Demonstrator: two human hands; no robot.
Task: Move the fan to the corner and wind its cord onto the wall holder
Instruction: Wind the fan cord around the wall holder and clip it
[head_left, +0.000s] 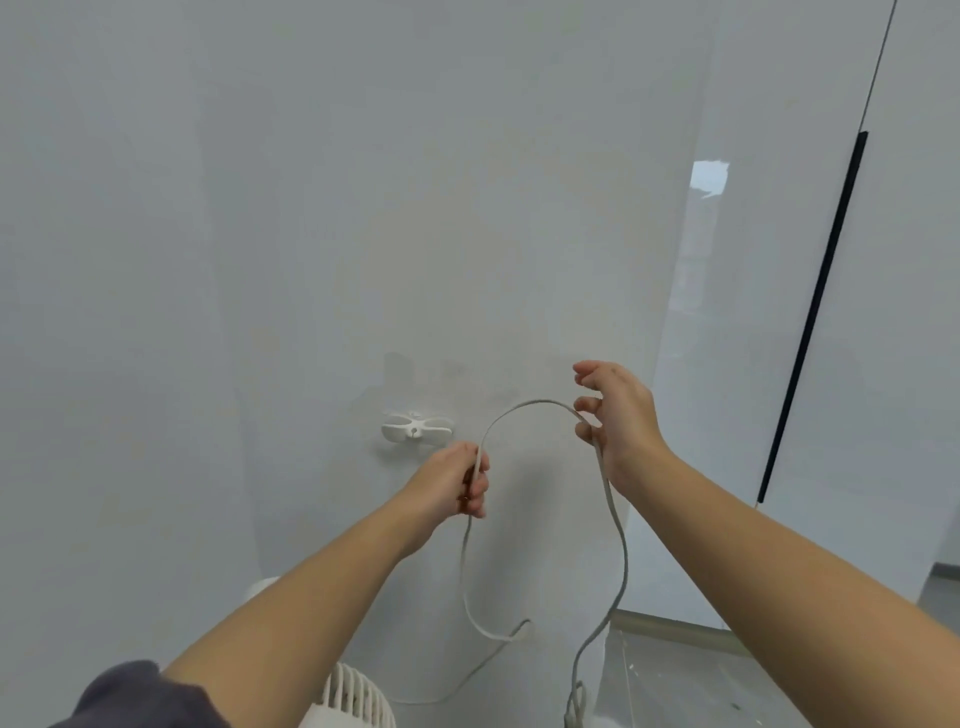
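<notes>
Fan and cord slip out of sight at the frame's lower edge.

Only a ribbed sliver of the white fan (347, 693) shows at the bottom edge, its body cut off and partly hidden behind the left forearm. The cord (540, 404) passes out of view inside the closed left hand (457, 480), and its far run drops to a blurred tangle at the bottom edge, where the plug end cannot be made out. The right hand (621, 415) hides how its fingertips meet the cord. The wall holder (414, 427) is small and soft, its arms hard to count. A dark sleeve (135, 693) is cropped at the corner.
</notes>
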